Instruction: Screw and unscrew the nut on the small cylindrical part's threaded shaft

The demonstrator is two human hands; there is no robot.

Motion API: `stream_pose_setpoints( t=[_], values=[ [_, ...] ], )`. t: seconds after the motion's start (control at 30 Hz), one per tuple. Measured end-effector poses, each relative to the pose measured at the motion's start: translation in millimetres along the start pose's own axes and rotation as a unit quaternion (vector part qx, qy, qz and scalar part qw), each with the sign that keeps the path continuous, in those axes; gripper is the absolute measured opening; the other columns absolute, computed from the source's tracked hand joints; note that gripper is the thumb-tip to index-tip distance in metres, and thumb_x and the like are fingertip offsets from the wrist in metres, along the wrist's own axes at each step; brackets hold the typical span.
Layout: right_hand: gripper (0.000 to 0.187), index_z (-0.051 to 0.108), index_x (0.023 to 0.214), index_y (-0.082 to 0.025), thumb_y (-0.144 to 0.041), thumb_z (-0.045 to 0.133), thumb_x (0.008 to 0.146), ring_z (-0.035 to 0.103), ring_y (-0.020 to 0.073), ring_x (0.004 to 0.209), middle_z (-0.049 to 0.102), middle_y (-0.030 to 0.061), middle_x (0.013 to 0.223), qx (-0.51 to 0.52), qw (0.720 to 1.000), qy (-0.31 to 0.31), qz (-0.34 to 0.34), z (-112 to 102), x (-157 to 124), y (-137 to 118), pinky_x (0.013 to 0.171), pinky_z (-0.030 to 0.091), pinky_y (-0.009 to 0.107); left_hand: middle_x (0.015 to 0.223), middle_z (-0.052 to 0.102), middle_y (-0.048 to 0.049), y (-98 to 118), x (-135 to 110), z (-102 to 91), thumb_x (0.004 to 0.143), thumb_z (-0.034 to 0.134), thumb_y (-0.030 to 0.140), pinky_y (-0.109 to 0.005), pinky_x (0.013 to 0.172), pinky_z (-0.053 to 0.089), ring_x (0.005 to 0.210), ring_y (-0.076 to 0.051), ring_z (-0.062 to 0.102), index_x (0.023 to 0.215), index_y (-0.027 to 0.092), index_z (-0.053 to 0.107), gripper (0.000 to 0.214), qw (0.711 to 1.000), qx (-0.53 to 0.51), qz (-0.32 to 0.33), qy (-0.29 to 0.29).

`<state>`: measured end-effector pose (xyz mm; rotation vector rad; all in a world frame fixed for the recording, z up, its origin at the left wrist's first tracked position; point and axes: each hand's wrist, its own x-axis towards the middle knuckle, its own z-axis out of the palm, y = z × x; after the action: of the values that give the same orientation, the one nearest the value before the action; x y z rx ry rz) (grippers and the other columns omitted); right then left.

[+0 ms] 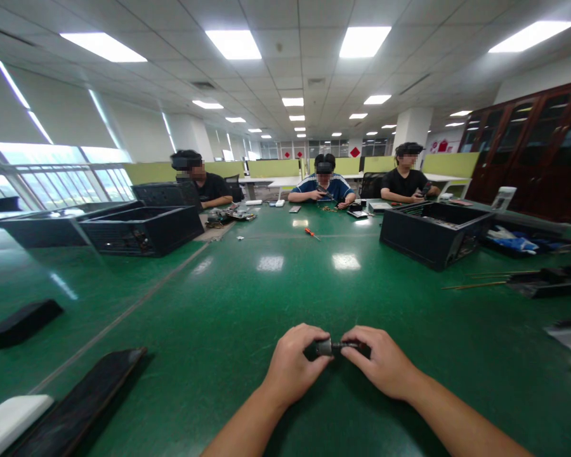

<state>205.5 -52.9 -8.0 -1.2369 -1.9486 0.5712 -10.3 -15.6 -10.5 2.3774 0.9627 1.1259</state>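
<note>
Toward the near edge of the desk (219, 311), the metal part (332, 346) spans both hands: left hand (295, 360) gripping its barrel, right hand (385, 363) pinching its shaft.

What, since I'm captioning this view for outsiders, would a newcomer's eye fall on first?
Probably the left hand and right hand, low in front, holding a small metal part between them over the green table. Next, the orange screwdriver farther across, near the middle. Then the open black boxes, one to the left and one to the right.
</note>
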Motion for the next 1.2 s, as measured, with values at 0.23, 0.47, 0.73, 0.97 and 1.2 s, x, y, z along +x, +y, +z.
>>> stream_pose_setpoints(
  t=[0.23, 0.47, 0.73, 0.97, 1.2],
  values=[
    [0.016, 0.071, 0.092, -0.022, -0.031, 0.057, 0.093, 0.063, 0.0192, 0.075, 0.070, 0.0028, 0.082, -0.006, 1.000, -0.001, 0.002, -1.6, 0.4, 3.4, 0.069, 0.045, 0.030, 0.094, 0.074, -0.0042, -0.9, 0.6, -1.5, 0.072, 0.077, 0.014, -0.036, 0.082, 0.055, 0.088, -0.021, 0.069, 0.098, 0.024, 0.069, 0.029, 1.000, 0.002, -0.002, 0.014],
    [0.009, 0.069, 0.092, -0.022, -0.025, 0.062, 0.088, 0.063, 0.0195, 0.077, 0.069, 0.0026, 0.083, -0.005, 1.000, 0.016, -0.001, -2.7, 0.2, 3.3, 0.071, 0.047, 0.031, 0.092, 0.073, -0.0031, 0.5, -0.1, -3.3, 0.072, 0.076, 0.011, -0.034, 0.081, 0.055, 0.087, -0.020, 0.067, 0.099, 0.024, 0.068, 0.030, 1.000, 0.001, 0.002, 0.023],
    [0.017, 0.071, 0.091, -0.021, -0.033, 0.059, 0.091, 0.063, 0.0200, 0.075, 0.070, 0.0037, 0.081, -0.012, 1.000, 0.012, 0.002, -5.9, -0.1, 3.6, 0.070, 0.047, 0.031, 0.095, 0.073, -0.0050, -0.5, -1.1, -3.3, 0.073, 0.075, 0.012, -0.037, 0.082, 0.056, 0.090, -0.021, 0.067, 0.101, 0.023, 0.068, 0.031, 0.999, -0.005, 0.006, 0.032],
    [0.022, 0.072, 0.090, -0.023, -0.034, 0.054, 0.095, 0.063, 0.0188, 0.073, 0.070, 0.0016, 0.078, -0.014, 1.000, 0.005, 0.010, -6.9, 1.4, 7.0, 0.068, 0.044, 0.030, 0.095, 0.072, -0.0033, 0.6, -0.6, -4.8, 0.073, 0.075, 0.009, -0.036, 0.083, 0.054, 0.090, -0.020, 0.067, 0.101, 0.024, 0.068, 0.032, 1.000, -0.005, -0.003, 0.029],
    [0.012, 0.071, 0.093, -0.021, -0.026, 0.062, 0.089, 0.064, 0.0198, 0.076, 0.071, 0.0027, 0.083, -0.004, 1.000, 0.014, 0.014, -9.8, 0.1, 4.2, 0.071, 0.047, 0.031, 0.095, 0.072, -0.0031, 0.3, -1.0, -4.9, 0.073, 0.075, 0.010, -0.035, 0.083, 0.054, 0.090, -0.020, 0.067, 0.100, 0.024, 0.068, 0.032, 1.000, -0.004, -0.009, 0.030]
  ],
)
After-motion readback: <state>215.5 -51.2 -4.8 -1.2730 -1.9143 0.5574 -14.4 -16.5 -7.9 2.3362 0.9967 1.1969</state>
